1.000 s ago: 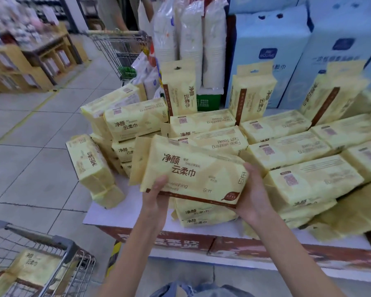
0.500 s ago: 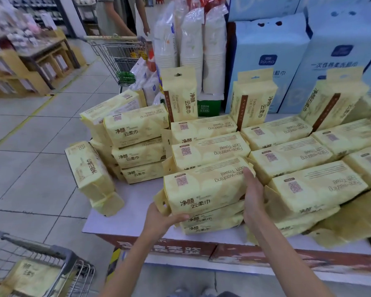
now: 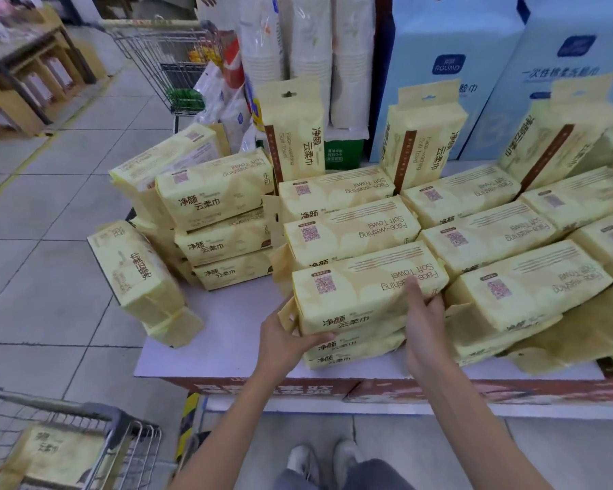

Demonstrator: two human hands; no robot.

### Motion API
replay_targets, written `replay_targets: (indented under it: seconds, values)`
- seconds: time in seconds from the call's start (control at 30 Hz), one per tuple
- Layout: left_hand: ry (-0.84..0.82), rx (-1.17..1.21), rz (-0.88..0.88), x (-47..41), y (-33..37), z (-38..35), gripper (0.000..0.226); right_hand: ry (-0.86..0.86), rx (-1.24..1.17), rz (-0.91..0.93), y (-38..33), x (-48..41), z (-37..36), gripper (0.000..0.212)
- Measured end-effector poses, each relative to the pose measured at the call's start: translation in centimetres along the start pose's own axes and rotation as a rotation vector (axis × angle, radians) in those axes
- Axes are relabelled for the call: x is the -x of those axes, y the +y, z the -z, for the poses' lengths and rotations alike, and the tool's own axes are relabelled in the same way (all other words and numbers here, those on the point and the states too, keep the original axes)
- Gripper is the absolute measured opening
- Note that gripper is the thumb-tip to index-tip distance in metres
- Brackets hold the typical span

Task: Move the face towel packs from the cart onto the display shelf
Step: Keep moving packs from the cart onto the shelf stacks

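Your left hand point(image 3: 284, 343) holds the near left corner of a yellow face towel pack point(image 3: 361, 295), thumb laid along its lower front edge; the other fingers are hidden behind the end flap. Your right hand point(image 3: 422, 327) grips the pack's right end, index finger lying on the top face and the rest curled over the edge. Both hands are closed on this 1 pack, squeezing it between them. The pack lies flat on 2 lower packs point(image 3: 351, 351) directly under your grip, at the near edge of the white display shelf point(image 3: 220, 334). Just right of your right hand sits a neighbouring pack point(image 3: 524, 291), close enough that your curled fingers may be wedged against it, so pulling them out could drag the top pack askew. The wrapping looks slick, and an uneven release could slide the pack toward you and off the shelf edge. Well to the left of your left hand, a tilted pack point(image 3: 135, 274) leans out over the shelf's side, where a bump would likely send it to the floor. Below and left of your grip, the cart point(image 3: 96, 415) holds at least 1 more pack point(image 3: 57, 454).
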State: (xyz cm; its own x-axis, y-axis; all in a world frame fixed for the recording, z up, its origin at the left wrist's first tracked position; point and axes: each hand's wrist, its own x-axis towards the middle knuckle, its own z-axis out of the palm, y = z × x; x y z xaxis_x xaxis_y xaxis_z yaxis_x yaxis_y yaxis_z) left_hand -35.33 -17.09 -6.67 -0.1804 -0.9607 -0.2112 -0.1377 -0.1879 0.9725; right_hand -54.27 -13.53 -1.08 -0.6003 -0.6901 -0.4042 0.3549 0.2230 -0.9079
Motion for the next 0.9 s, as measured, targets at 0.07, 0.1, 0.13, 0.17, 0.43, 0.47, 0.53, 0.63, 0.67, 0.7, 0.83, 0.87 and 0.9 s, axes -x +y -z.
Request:
replay_targets:
  seconds: [0.07,0.1,0.13,0.17,0.43,0.47,0.53,0.63,0.67,0.7,0.83,0.87,0.9]
  values:
    - [-0.003,0.019,0.014,0.1,-0.1,-0.2,0.097,0.014,0.014,-0.007,0.1,0.1,0.0,0.062]
    - [-0.005,0.026,0.019,0.1,0.0,-0.2,0.098,0.015,0.018,-0.015,0.1,0.2,0.0,0.062]
    - [-0.004,0.021,0.019,0.2,0.1,-0.2,0.099,0.013,0.019,-0.017,0.2,0.3,-0.1,0.062]
    - [-0.001,0.004,0.012,0.3,0.1,-0.3,0.100,0.012,0.022,-0.012,0.4,0.5,0.0,0.062]
    - [0.096,-0.112,0.139,3.9,-0.5,0.4,0.127,-0.114,0.269,0.039,4.9,3.5,2.3,0.061]
    - [0.103,-0.118,0.176,4.6,-0.9,0.7,0.124,-0.152,0.349,0.049,5.7,3.8,2.8,0.058]
    - [0.117,-0.121,0.240,6.3,-1.9,1.0,0.105,-0.259,0.505,0.077,7.2,4.2,3.9,0.052]
    - [0.148,-0.140,0.284,9.2,-3.4,0.9,0.072,-0.476,0.764,0.147,8.5,4.3,5.5,0.051]
    - [0.178,-0.142,0.298,10.3,-3.8,0.6,0.067,-0.541,0.822,0.157,8.7,4.2,5.9,0.052]
    - [0.217,-0.136,0.316,11.4,-4.2,0.3,0.063,-0.603,0.869,0.162,8.7,4.1,6.4,0.052]
    - [0.389,-0.094,0.342,17.3,-5.5,-1.9,0.050,-0.809,1.057,0.219,9.1,3.8,8.2,0.050]
    - [0.435,-0.077,0.355,18.8,-5.9,-2.5,0.049,-0.855,1.087,0.225,9.3,3.9,8.6,0.050]
    - [0.481,-0.054,0.366,20.4,-6.3,-3.1,0.047,-0.900,1.110,0.220,9.5,4.0,8.9,0.050]
